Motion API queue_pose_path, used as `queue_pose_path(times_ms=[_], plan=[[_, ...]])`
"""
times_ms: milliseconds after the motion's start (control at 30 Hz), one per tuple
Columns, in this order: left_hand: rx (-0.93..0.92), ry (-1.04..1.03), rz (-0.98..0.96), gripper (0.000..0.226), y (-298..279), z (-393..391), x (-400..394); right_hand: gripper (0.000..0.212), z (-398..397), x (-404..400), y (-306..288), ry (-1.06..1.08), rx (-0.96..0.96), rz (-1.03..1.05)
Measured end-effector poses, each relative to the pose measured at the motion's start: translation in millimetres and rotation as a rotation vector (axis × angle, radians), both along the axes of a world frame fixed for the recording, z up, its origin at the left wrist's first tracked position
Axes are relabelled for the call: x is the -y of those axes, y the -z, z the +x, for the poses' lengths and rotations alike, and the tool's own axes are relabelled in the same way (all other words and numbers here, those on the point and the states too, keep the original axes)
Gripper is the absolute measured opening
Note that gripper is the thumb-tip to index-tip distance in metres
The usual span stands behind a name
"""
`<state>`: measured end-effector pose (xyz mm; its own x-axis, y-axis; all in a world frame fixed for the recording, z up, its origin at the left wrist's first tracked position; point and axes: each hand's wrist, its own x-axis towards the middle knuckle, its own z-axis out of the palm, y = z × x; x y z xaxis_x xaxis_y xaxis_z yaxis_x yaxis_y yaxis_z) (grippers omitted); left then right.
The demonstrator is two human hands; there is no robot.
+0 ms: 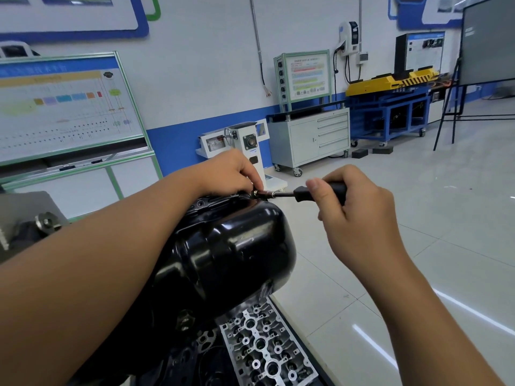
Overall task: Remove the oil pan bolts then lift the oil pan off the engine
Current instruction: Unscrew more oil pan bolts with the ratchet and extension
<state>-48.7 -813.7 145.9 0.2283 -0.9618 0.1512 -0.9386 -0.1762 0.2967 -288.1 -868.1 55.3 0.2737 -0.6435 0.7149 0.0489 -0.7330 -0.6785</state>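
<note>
My left forearm crosses the glossy black rounded steel oil pan (pixel 237 246); at twelve o'clock my left hand (pixel 228 174) pinches the socket tip, my right hand (pixel 354 207) grips the black-handled driver (pixel 320 192).

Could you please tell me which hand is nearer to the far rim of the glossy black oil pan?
Left. The left hand sits at the glossy black oil pan's far rim, fingers by the driver tip; the right hand holds the black-handled driver off to the side.
</note>
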Motion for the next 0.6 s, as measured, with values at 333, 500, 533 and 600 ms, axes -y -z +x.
queue_pose_path(times_ms=[333, 500, 533, 600], plan=[[0.009, 0.010, -0.001, 0.041, 0, 1, 0, 0.024, -10, 9, -4, -0.004, -0.210, -0.357], [0.033, 0.016, 0.025, 0.048, -1, 1, 1, 0.024, 4, 7, 3, 0.032, -0.050, -0.039], [0.035, 0.013, 0.022, 0.048, 0, 1, 1, 0.018, 5, 6, 4, 0.041, -0.040, -0.059], [0.033, 0.004, 0.016, 0.046, 0, 2, 2, 0.016, 4, 2, 0, 0.055, -0.071, -0.159]])
